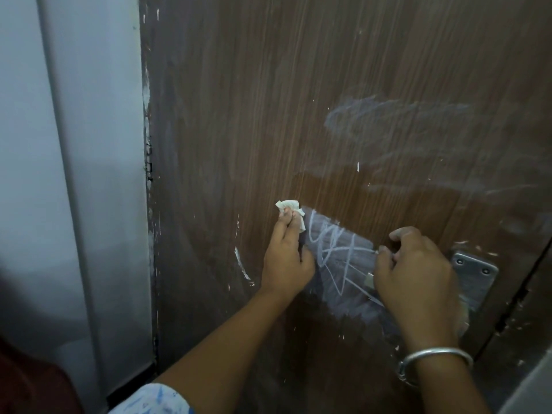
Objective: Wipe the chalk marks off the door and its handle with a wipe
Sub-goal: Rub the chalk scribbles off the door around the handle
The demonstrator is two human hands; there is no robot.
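The brown wood-grain door (268, 115) fills the view. My left hand (286, 258) pinches a crumpled white wipe (291, 208) and holds it against the door, just left of a patch of white chalk scribbles (337, 255). My right hand (418, 273) is curled round the door handle (370, 281), of which only a small metal end shows. The handle's metal plate (478, 274) with screws sits just right of that hand. A smeared, faded chalk cloud (394, 121) spreads above and to the right. A short chalk streak (242, 264) lies left of my left hand.
A pale grey wall and door frame (74, 174) run down the left. The door's right edge and jamb (519, 294) slant down at lower right. A metal bangle (433, 358) circles my right wrist.
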